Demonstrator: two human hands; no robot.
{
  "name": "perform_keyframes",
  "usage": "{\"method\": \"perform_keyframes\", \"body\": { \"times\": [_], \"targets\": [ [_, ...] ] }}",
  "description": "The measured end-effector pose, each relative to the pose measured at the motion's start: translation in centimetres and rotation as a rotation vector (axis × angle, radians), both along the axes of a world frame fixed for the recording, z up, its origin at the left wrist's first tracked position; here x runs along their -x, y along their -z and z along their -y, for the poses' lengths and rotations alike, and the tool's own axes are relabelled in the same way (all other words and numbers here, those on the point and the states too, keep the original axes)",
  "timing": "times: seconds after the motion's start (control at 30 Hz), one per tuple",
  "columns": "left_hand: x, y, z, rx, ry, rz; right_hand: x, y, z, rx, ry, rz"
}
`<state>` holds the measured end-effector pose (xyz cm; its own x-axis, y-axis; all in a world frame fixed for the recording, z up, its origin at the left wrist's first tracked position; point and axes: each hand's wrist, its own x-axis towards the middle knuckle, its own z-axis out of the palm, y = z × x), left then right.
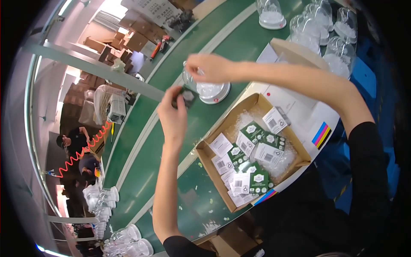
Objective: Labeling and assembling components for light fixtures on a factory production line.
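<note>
1. Clear domed containers stand by the far left edge of the green bench.
2. The left hand has its grip clamped on a dark card between thumb and fingers, seemingly to keep its face clear.
3. The right hand arches over the top of a single dome, mid-bench; whether its grip is together on anything, I cannot tell.
4. A cardboard tray of green-and-white cards sits at the near edge, probably for easy reach.
5. More domes crowd the right corner, likely to leave working room.
</note>
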<state>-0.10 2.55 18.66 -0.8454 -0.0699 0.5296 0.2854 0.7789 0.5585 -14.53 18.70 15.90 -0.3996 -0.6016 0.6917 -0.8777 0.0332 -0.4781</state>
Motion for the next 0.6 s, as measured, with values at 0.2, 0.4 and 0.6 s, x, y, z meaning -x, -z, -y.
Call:
{"method": "perform_keyframes", "body": {
  "times": [0.2, 0.4, 0.6],
  "targets": [
    [5.4, -1.4, 1.2, 0.144, 0.002, -0.095, 4.0, -1.5, 2.7, -0.019, 0.119, 0.004],
    [9.2, -0.4, 2.6, 0.236, -0.021, -0.102, 6.5, 0.0, 3.7, -0.097, 0.173, -0.012],
    [9.7, 0.5, 3.6, 0.286, -0.077, -0.003, 6.9, 2.2, 4.8, -0.018, 0.167, 0.141]
  ]
}}
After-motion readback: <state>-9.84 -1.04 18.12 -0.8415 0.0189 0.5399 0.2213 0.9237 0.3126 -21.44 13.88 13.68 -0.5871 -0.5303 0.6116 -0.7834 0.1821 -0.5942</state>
